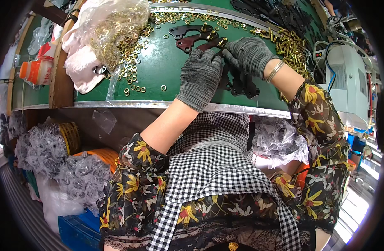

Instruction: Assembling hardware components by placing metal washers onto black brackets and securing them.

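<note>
Both my hands wear grey knitted gloves and meet over the green worktop. My left hand (200,77) has its fingers closed at the near end of a dark metal bracket (210,44), which has a brass-coloured fitting (222,41) standing on it. Right beside it, my right hand (251,57) is curled with thumb and fingertips together; whatever is between them is hidden. Just beyond lie similar curved brackets (187,31) with brass fittings on them. More black brackets (244,86) lie under and below my right hand.
Gold-coloured washers (131,62) spill from a clear plastic bag (116,25) at left. Brass cylindrical parts (290,48) are heaped at right, near a grey machine box (346,83). A metal strip (150,104) edges the worktop. Crumpled plastic bags (83,175) fill containers below.
</note>
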Action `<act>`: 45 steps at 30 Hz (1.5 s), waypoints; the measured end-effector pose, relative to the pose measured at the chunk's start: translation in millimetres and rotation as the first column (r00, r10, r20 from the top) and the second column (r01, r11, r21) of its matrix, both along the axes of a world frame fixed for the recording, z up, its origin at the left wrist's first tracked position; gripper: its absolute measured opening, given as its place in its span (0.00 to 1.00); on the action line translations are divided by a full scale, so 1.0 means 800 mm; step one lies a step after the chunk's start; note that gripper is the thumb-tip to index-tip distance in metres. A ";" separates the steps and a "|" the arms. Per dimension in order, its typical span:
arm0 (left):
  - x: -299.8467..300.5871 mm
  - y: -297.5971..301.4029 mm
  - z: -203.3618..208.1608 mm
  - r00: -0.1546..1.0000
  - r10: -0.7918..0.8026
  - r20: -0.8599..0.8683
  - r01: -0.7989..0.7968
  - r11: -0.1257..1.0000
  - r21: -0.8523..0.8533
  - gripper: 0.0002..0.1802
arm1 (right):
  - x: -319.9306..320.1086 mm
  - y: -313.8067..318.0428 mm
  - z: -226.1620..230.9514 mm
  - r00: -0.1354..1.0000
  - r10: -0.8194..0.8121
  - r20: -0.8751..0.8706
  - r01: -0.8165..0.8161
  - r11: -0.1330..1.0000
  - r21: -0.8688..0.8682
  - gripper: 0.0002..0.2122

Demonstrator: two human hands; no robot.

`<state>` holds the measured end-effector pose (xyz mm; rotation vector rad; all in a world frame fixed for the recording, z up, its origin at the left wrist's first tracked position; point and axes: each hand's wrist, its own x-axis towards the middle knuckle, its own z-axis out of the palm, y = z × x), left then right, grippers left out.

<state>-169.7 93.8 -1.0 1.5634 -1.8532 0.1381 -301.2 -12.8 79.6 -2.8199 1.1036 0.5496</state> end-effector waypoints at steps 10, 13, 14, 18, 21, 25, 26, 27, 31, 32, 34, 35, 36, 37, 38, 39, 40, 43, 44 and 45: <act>0.002 0.001 0.000 1.000 0.003 0.002 -0.003 1.000 0.024 0.10 | 0.016 0.014 0.026 0.973 -0.221 -0.064 0.226 0.970 0.091 0.24; 0.003 0.004 0.003 1.000 0.017 0.015 -0.017 1.000 0.017 0.09 | 0.007 0.011 0.019 0.994 -0.110 0.006 0.110 0.994 -0.014 0.24; 0.004 0.005 0.001 0.999 0.029 0.016 -0.029 1.000 0.004 0.09 | 0.001 0.002 0.008 0.999 0.035 0.021 -0.035 0.999 -0.008 0.23; -0.004 0.001 0.003 1.000 -0.011 -0.024 0.009 0.997 -0.073 0.07 | -0.005 -0.003 0.007 0.989 0.139 -0.041 -0.139 0.990 -0.006 0.18; -0.005 0.001 -0.002 1.000 0.002 0.021 0.000 0.998 -0.065 0.08 | 0.006 0.004 0.008 0.995 0.064 -0.080 -0.061 0.997 0.046 0.16; 0.002 0.001 -0.006 0.999 0.026 0.031 -0.026 1.000 -0.013 0.08 | 0.013 0.013 0.020 0.984 -0.054 -0.170 0.067 0.996 0.066 0.13; 0.005 0.001 -0.008 0.998 0.040 0.040 -0.040 0.999 -0.012 0.08 | 0.012 0.014 0.017 0.998 0.015 -0.066 -0.016 1.000 -0.010 0.12; 0.002 -0.001 -0.006 0.998 0.029 0.050 -0.029 1.000 -0.007 0.08 | 0.004 0.014 0.018 0.997 0.070 0.030 -0.067 0.993 -0.097 0.12; -0.004 -0.005 0.001 0.999 -0.005 0.042 0.004 1.000 0.018 0.09 | 0.004 -0.002 0.032 0.993 -0.003 -0.119 0.025 0.984 0.178 0.14; -0.008 -0.008 0.005 0.999 -0.013 0.043 0.013 1.000 0.012 0.09 | 0.000 -0.001 0.034 0.993 -0.013 -0.118 0.033 0.985 0.171 0.14; -0.009 -0.009 0.007 0.999 -0.032 -0.012 0.032 0.999 0.010 0.10 | -0.002 0.007 0.024 0.971 -0.240 -0.015 0.239 0.954 0.181 0.16; -0.006 -0.009 0.010 0.999 -0.051 -0.013 0.051 0.999 -0.003 0.10 | -0.003 0.008 0.022 0.966 -0.258 -0.013 0.257 0.952 0.169 0.16; 0.003 -0.007 0.015 0.992 -0.105 -0.064 0.106 0.994 0.002 0.09 | -0.010 0.008 0.018 0.932 -0.354 0.074 0.331 0.917 0.221 0.18; 0.011 -0.007 0.023 0.979 -0.169 -0.116 0.170 0.985 -0.004 0.09 | -0.020 0.008 0.020 0.877 -0.454 0.158 0.404 0.875 0.267 0.20; 0.032 -0.008 0.014 0.988 -0.132 -0.083 0.131 0.991 -0.013 0.08 | -0.029 0.003 0.011 0.887 -0.408 0.216 0.368 0.907 0.206 0.23; 0.051 -0.009 0.044 0.996 -0.029 0.083 0.016 0.989 0.150 0.06 | -0.047 -0.005 0.005 0.889 -0.376 0.262 0.351 0.926 0.137 0.26; 0.089 -0.010 0.031 0.941 0.221 0.257 -0.275 0.941 0.198 0.07 | -0.058 -0.009 0.017 0.895 -0.349 0.279 0.335 0.937 0.098 0.25; 0.150 -0.017 0.016 0.899 0.313 0.306 -0.371 0.916 0.155 0.11 | -0.151 -0.040 0.003 0.868 -0.350 0.352 0.432 0.881 -0.191 0.19; 0.172 0.000 0.031 0.856 0.353 0.378 -0.453 0.863 0.221 0.12 | -0.154 -0.050 0.011 0.869 -0.328 0.371 0.418 0.887 -0.195 0.19; 0.174 -0.012 0.022 0.844 0.295 0.448 -0.456 0.834 0.310 0.11 | -0.181 -0.058 0.007 0.888 -0.272 0.371 0.371 0.901 -0.227 0.14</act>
